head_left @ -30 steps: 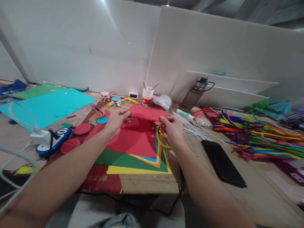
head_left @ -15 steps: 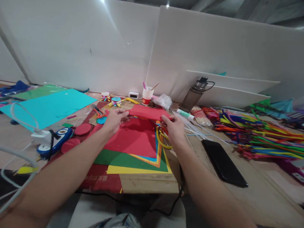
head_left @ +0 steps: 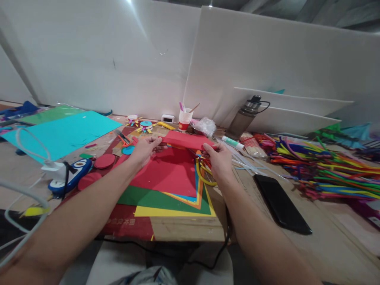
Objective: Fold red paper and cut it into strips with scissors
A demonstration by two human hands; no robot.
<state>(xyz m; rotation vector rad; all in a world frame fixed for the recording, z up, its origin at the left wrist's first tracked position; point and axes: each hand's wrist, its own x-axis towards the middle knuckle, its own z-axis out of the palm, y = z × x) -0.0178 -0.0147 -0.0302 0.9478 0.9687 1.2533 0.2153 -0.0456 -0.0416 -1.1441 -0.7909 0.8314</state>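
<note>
A strip of red paper [head_left: 187,140] is stretched between my two hands, above the stack of coloured sheets. My left hand [head_left: 146,151] pinches its left end between thumb and fingers. At the right end, my right hand [head_left: 219,158] grips it with the thumb on top. Below lies a larger red sheet [head_left: 169,174], over green [head_left: 142,198], orange, blue and yellow sheets. Yellow-handled scissors [head_left: 204,178] rest beside the stack, partly covered by my right hand. Red round discs [head_left: 104,161] lie left of my left forearm.
At the back stand a paper cup [head_left: 185,118] with pens and a dark bottle [head_left: 244,116]. A black phone [head_left: 282,204] and bundles of pipe cleaners [head_left: 326,166] lie right. Left are a cyan sheet [head_left: 68,132], a box cutter [head_left: 123,137] and a blue glue gun [head_left: 69,176] with white cables.
Almost nothing differs. Both hands keep hold of the red paper strip in the same place, and the whole view has shifted very slightly.
</note>
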